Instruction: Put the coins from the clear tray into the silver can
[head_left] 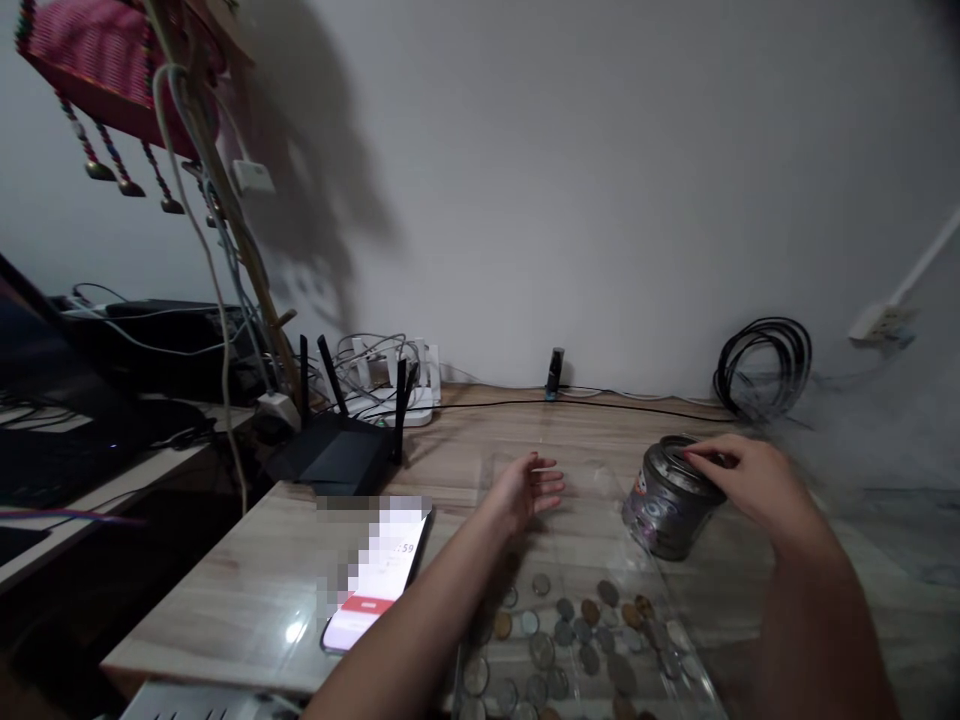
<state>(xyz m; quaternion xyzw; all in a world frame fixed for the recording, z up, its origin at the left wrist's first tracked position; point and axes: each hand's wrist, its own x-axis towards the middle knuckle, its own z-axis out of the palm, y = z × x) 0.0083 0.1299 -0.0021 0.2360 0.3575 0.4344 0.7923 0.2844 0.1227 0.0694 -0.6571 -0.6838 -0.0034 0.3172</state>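
Observation:
A dark metal tin (670, 505) with a printed side stands at the right of the table, tilted slightly in view. Thumb and fingers of my right hand (739, 470) are pinched together at the tin's lid (679, 458); whatever is between them is hidden. My left hand (527, 490) hovers palm sideways over the far part of a clear plastic tray (592, 480), its fingers stretched out and holding nothing. Several loose coins (541, 650), silver and brassy, lie spread in the near part of the tray, below and between my forearms.
Left of my forearm lies a lit phone (375, 580). Behind it stand a black router (341, 455) and a white router (405, 405) with tangled cables. A small black device (555, 372) and a coiled black cable (761, 365) are by the wall.

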